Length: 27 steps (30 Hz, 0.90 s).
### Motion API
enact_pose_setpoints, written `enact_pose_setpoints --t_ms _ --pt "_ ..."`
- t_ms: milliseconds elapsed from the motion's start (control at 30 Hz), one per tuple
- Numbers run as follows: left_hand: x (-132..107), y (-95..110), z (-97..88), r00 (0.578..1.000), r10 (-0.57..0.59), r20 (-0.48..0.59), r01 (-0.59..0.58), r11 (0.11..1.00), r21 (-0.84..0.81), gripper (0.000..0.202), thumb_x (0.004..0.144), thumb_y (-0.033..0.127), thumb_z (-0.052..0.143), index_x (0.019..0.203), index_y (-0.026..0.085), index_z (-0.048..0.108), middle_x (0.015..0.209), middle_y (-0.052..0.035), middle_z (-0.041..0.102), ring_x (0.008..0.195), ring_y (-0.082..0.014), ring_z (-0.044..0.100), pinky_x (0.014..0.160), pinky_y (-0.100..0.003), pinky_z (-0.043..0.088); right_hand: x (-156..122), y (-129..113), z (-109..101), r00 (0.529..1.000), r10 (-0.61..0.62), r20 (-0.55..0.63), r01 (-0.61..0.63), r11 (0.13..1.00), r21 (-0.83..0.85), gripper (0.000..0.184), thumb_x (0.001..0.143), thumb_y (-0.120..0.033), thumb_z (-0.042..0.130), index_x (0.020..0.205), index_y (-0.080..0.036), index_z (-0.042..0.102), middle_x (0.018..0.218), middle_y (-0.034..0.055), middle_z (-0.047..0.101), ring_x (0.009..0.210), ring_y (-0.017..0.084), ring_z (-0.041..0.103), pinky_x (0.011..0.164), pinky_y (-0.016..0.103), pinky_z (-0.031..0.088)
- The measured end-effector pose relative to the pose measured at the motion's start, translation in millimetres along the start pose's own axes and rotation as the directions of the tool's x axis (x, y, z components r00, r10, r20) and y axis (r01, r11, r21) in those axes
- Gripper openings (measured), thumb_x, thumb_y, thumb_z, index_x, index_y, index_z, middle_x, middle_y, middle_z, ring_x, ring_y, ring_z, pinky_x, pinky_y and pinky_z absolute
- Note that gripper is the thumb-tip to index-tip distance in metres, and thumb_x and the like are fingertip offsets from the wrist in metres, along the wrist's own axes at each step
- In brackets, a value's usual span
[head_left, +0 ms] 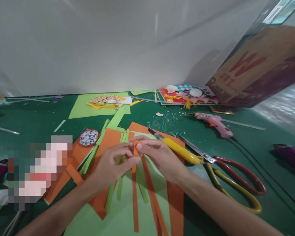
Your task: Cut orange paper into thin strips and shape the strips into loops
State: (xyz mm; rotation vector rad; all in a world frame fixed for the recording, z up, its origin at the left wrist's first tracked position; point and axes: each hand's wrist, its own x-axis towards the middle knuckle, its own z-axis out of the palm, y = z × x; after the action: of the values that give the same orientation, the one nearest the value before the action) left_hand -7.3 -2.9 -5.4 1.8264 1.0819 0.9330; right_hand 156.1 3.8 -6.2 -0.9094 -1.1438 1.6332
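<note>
Both my hands meet over a pile of coloured paper in the middle of the view. My left hand (115, 164) pinches the lower part of a folded orange paper strip (135, 149) between thumb and fingers. At its upper end, my right hand (159, 154) presses the same strip with thumb and fingertips. Long orange strips (151, 193) and narrow green strips (120, 186) lie beneath my hands. They rest on a light green sheet (147, 216) and orange sheets (175, 203).
Scissors (211, 160) and a yellow-handled craft knife (182, 150) lie right. Beyond sits a pink glue gun (213, 123) with its cord. A round dish of googly eyes (88, 137) is left. A paper bag (258, 65) leans at far right; woven paper pieces (105, 101) lie at the back.
</note>
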Motion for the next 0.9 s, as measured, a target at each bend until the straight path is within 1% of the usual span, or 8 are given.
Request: enact_pose_setpoints --t_ms 133,267,400,533,600,667,767,900 --pt "0.4 0.5 -0.3 0.999 -0.031 0.030 0.030 0.999 0.026 0.027 0.081 0.028 0.058 0.057 0.018 0.051 0.061 0.0002 0.060 0.060 -0.0126 0.055 0.059 -0.025 0.043 0.0 1.1 -1.4 1.000 0.002 0.004 -0.002 1.000 -0.021 0.015 0.071 -0.045 0.071 0.066 -0.031 0.074 0.097 0.0024 0.065 0.090 0.023 0.054 0.078 0.037 0.044" --pt "0.6 0.3 -0.9 1.000 0.016 -0.009 -0.016 1.000 0.014 0.027 0.080 0.024 0.058 0.055 0.018 0.048 0.056 0.0032 0.052 0.054 -0.0100 0.048 0.055 -0.023 0.040 1.2 2.7 -2.3 0.999 0.029 -0.035 -0.029 1.000 -0.006 0.018 0.070 -0.047 0.070 0.069 -0.029 0.075 0.096 0.0031 0.066 0.090 0.023 0.054 0.080 0.037 0.043" --pt "0.1 1.3 -1.1 1.000 0.015 0.006 -0.015 1.000 -0.005 0.028 0.079 0.024 0.058 0.054 0.018 0.046 0.056 0.0036 0.050 0.054 -0.0099 0.047 0.054 -0.022 0.039 1.4 4.4 -2.5 0.999 0.036 -0.035 -0.035 0.999 0.019 0.020 0.072 -0.045 0.070 0.068 -0.026 0.074 0.087 0.0037 0.066 0.079 0.019 0.053 0.075 0.033 0.043" --pt "-1.4 2.4 -0.8 0.995 -0.092 0.044 0.093 0.995 -0.032 0.028 0.078 0.029 0.060 0.054 0.018 0.050 0.055 0.0015 0.055 0.054 -0.0118 0.052 0.055 -0.024 0.042 0.4 5.3 -1.9 0.999 0.020 0.032 -0.022 0.998 0.053 0.022 0.076 -0.044 0.067 0.069 -0.024 0.074 0.090 0.0022 0.067 0.066 0.013 0.049 0.066 0.029 0.042" --pt "-2.2 1.8 -0.7 0.983 -0.160 0.087 0.168 0.981 -0.100 0.028 0.079 0.032 0.060 0.056 0.018 0.052 0.061 -0.0020 0.063 0.059 -0.0147 0.059 0.058 -0.027 0.047 0.5 5.9 -1.7 0.998 0.034 0.054 -0.039 0.996 0.081 0.023 0.076 -0.043 0.067 0.067 -0.022 0.073 0.094 0.0028 0.067 0.062 0.012 0.048 0.061 0.028 0.041" --pt "-2.8 0.3 -0.7 0.970 -0.209 0.125 0.229 0.956 -0.184 0.028 0.080 0.034 0.060 0.057 0.018 0.054 0.070 -0.0051 0.070 0.065 -0.0175 0.064 0.061 -0.030 0.050 0.8 6.3 -2.0 0.996 0.054 0.074 -0.062 0.991 0.118 0.023 0.074 -0.044 0.067 0.072 -0.021 0.074 0.095 0.0040 0.068 0.060 0.011 0.049 0.059 0.028 0.042" --pt "-2.6 -1.7 -1.0 0.963 -0.234 0.136 0.264 0.926 -0.271 0.029 0.079 0.036 0.063 0.057 0.019 0.053 0.071 -0.0051 0.072 0.068 -0.0184 0.066 0.063 -0.032 0.053 0.8 5.5 -2.5 0.991 0.061 0.118 -0.079 0.984 0.158 0.024 0.074 -0.045 0.067 0.079 -0.023 0.075 0.096 0.0043 0.068 0.058 0.011 0.051 0.058 0.028 0.043" --pt "-1.7 -0.6 -2.5 0.957 -0.225 0.184 0.277 0.896 -0.347 0.027 0.078 0.033 0.066 0.057 0.019 0.056 0.069 -0.0035 0.072 0.067 -0.0156 0.066 0.065 -0.029 0.053 -0.8 1.8 -1.9 0.987 0.073 0.144 -0.093 0.986 0.139 0.020 0.076 -0.043 0.065 0.077 -0.026 0.075 0.106 0.0029 0.067 0.060 0.011 0.053 0.057 0.028 0.044"
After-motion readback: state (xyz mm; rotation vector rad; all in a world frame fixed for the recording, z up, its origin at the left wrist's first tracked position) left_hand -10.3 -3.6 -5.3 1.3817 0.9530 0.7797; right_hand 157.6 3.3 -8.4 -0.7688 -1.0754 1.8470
